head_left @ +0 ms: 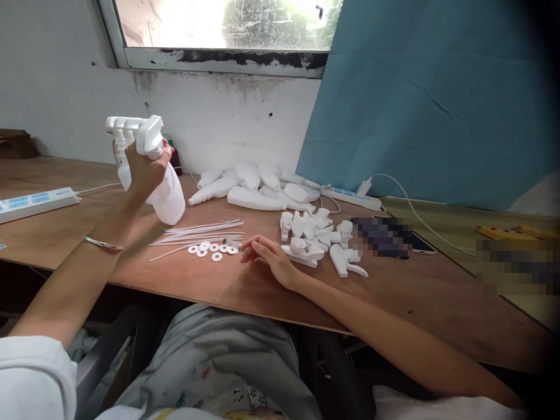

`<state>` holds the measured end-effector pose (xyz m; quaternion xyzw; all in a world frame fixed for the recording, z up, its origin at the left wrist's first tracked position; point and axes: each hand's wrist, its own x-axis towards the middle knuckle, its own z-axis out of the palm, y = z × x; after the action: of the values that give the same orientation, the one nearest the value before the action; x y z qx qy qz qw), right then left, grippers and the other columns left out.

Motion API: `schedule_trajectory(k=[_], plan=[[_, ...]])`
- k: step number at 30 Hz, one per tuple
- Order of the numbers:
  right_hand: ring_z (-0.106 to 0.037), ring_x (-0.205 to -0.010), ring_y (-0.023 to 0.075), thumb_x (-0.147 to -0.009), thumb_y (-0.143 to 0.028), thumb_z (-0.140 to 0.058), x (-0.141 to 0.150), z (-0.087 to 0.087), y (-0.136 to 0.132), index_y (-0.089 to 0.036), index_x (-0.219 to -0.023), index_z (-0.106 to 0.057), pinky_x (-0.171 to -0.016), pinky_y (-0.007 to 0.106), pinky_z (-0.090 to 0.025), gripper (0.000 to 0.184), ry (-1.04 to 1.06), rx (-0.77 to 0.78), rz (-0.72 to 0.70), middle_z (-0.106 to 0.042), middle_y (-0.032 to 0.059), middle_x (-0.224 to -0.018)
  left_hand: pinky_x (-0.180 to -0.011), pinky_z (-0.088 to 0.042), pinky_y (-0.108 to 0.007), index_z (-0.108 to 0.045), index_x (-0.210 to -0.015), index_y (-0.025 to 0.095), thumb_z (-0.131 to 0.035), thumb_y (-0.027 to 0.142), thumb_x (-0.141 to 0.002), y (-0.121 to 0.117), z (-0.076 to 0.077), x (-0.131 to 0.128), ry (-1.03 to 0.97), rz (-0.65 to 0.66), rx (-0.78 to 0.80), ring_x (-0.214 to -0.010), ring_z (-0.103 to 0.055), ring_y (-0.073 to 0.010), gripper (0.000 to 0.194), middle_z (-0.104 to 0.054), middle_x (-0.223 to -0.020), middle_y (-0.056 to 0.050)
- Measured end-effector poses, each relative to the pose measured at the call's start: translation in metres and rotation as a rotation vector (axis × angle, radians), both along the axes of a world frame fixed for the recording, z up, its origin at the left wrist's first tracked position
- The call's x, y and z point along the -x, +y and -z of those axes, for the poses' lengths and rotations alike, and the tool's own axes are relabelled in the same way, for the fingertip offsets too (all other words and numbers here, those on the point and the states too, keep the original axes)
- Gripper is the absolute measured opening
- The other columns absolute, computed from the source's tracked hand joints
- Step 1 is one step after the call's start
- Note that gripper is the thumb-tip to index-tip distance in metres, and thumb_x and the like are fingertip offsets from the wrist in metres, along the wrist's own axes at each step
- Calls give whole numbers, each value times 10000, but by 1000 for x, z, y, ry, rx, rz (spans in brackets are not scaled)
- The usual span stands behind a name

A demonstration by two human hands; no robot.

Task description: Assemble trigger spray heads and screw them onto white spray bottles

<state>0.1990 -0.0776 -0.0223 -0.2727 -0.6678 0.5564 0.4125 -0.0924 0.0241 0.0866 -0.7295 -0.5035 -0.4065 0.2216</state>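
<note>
My left hand point(146, 168) is closed around the neck of a white spray bottle point(170, 195), just under its trigger head. More assembled spray bottles point(125, 123) stand behind that hand, partly hidden by it. My right hand point(273, 261) rests on the table with its fingers loosely extended and apart, and nothing shows in it. Its fingertips are beside several white ring washers point(216, 256) and a small grey piece point(231, 242). Thin white dip tubes point(196, 236) lie behind the washers. Right of this hand is a pile of white trigger heads point(312, 227).
White bottles point(256, 200) lie heaped against the wall. A power strip point(37, 203) lies at the left, and another power strip point(350, 197) with a cable is at the back right. Phones point(385, 236) lie right of the trigger heads. A blue cloth point(406, 105) hangs behind.
</note>
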Motion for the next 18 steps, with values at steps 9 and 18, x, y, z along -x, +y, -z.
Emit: schedule_trajectory(k=[9,18], plan=[[-583,-673,120,-817,-419,-524,1,1,0,-156,-879,-565,-688,270,-425,273,-23,-38,-24,-632,12,-701,-662,-366,-281,-459,-1107,41,-394,693,-697,3,17,7,-479,-46,93,-835,-544,-81,773,-627,-1078,-48],[-594,-678,123,-792,-398,-567,2,1,0,-162,-881,-565,-689,276,-450,251,-28,-22,-38,-635,10,-699,-622,-393,-286,-416,-1138,103,-573,573,-611,6,51,13,-485,-328,298,-826,-562,-165,723,-603,-1055,-77]])
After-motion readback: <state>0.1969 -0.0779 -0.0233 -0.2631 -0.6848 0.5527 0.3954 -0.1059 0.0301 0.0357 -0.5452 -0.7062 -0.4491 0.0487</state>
